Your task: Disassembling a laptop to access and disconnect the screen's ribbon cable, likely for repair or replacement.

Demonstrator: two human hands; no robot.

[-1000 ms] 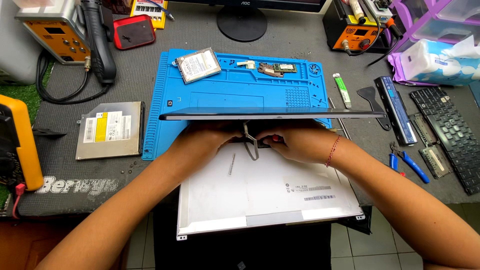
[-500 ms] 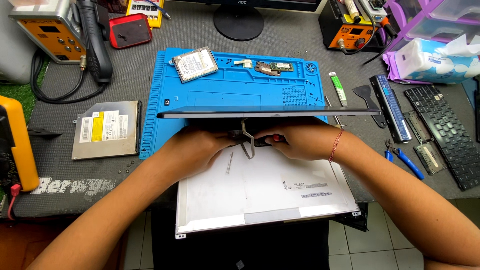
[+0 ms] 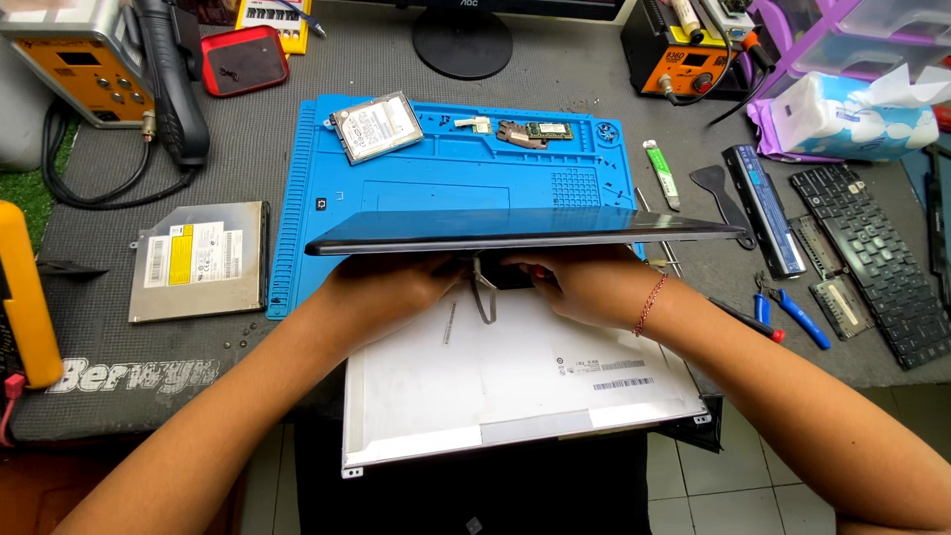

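Head view: a thin dark laptop lid [image 3: 525,234] is propped edge-on above the blue silicone mat [image 3: 446,183] by both hands [image 3: 396,287] [image 3: 584,287], fingers hidden beneath, grip indeterminable, exposing the white display panel [image 3: 515,381].

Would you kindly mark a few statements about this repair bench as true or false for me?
1. Both hands, left and right, reach under the raised dark lid. True.
2. The white panel lies on the green patch. False: it rests at the bench's near edge, overhanging toward the person.
3. A hard drive sits on the blue mat. True.
4. The optical drive lies right of the mat. False: it lies to its left.
5. The loose keyboard lies at the right of the bench. True.
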